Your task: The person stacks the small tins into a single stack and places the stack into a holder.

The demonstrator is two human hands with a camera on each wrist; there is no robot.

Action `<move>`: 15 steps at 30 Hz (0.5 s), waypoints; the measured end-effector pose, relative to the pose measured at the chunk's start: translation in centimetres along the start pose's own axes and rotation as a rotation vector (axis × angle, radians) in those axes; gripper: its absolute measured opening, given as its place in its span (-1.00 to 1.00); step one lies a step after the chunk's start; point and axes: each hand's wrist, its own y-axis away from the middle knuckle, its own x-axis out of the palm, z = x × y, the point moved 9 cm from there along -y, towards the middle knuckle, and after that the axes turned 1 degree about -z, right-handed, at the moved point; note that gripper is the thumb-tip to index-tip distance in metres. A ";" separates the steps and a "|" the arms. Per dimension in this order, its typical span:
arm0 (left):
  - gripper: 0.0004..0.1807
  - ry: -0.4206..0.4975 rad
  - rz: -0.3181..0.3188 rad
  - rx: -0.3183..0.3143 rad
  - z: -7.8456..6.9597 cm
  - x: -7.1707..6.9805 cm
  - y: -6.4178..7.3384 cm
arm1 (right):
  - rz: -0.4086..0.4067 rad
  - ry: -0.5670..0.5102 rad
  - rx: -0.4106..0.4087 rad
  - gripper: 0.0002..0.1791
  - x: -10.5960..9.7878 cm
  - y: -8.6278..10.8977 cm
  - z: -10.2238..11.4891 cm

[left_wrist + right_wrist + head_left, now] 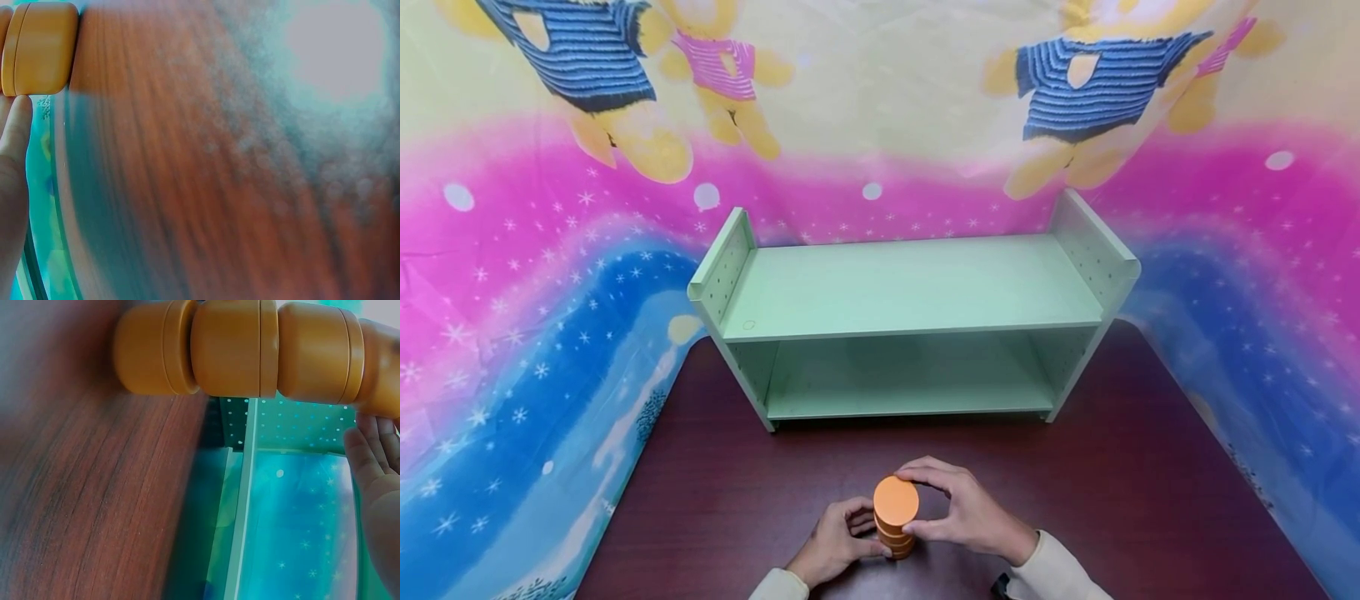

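Several small orange lidded jars stand in a stack, one on another, on the dark table. My right hand [973,510] grips the top jar [896,502] between thumb and fingers, across its round lid. Lower down, my left hand [838,537] holds the stack from the left, thumb near the front and fingers behind. The left wrist view shows the bottom jar [44,49] on its side of the picture, a fingertip [19,119] against its lid edge. In the right wrist view the stack appears sideways, with the bottom jar [144,350] on the table and the upper ones slightly out of line.
Behind the hands stands a pale green two-tier shelf [910,287] with raised side panels. It rests on the dark reddish-brown table [700,508]. A patterned cloth backdrop [872,167] with bears and snowflakes surrounds the table at the back and sides.
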 end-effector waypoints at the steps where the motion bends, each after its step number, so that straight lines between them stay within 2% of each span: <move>1: -0.49 0.000 -0.002 -0.002 0.0 0.0 0.0 | -0.001 0.002 -0.002 -0.44 0.0 0.0 0.0; 5: -0.48 0.001 -0.003 -0.003 0.1 0.0 0.0 | -0.003 0.007 -0.020 -0.43 0.0 0.0 0.1; 15: -0.49 0.006 0.013 0.053 -0.3 0.1 0.0 | 0.000 -0.005 -0.020 -0.43 0.0 -0.1 0.1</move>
